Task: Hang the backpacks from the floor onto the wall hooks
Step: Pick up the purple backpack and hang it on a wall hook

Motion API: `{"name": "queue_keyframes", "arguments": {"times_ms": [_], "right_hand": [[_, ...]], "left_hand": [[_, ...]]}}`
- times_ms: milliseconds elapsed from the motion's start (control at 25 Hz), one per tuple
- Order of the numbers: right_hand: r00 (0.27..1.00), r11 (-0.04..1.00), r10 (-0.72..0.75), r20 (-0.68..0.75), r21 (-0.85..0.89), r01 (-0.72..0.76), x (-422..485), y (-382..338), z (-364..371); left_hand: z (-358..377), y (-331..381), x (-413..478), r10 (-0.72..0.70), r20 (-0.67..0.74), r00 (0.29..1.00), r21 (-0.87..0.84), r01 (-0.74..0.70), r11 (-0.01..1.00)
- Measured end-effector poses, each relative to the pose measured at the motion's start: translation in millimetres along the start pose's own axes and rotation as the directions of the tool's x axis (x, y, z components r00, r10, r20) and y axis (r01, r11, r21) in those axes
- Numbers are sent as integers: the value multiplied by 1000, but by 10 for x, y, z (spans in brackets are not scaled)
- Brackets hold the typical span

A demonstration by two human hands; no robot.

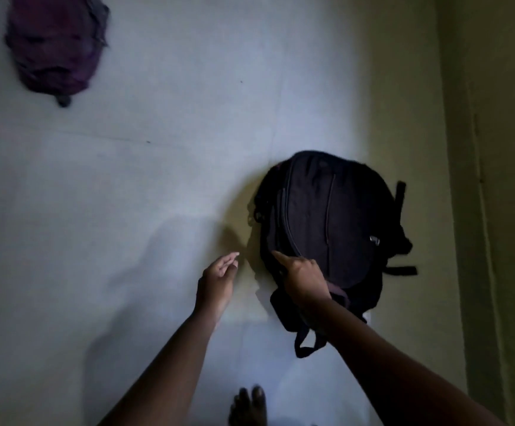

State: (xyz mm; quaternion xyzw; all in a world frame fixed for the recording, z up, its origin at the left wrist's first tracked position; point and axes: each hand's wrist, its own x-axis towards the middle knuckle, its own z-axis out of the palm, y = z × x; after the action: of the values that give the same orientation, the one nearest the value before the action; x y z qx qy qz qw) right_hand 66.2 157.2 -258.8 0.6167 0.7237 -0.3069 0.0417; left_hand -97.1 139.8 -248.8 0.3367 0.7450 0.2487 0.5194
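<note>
Two hands are reaching: my right hand is resting half-curled on the soft, floppy black backpack; my left hand, open, beside; the strap loop nearest my wrist looks best.

Black backpack, purple backpack

Count of things on the floor

There were two backpacks: one black backpack, one purple backpack; two hands; one bare foot.
</note>
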Motion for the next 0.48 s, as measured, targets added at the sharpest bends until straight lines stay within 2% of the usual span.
{"name": "queue_keyframes", "arguments": {"times_ms": [120,280,480], "right_hand": [[999,997,-32,39,66,29,199,-791,-504],[998,992,54,22,117,-56,842,-1667,-853],[968,963,241,63,110,-247,2011,-2717,-1100]], "left_hand": [[-688,534,-73,28,-20,999,-10,-28,1000],[-1616,930,359,51,-26,998,-20,-51,998],[-2999,1354,1496,103,-17,995,70,-101,992]]}}
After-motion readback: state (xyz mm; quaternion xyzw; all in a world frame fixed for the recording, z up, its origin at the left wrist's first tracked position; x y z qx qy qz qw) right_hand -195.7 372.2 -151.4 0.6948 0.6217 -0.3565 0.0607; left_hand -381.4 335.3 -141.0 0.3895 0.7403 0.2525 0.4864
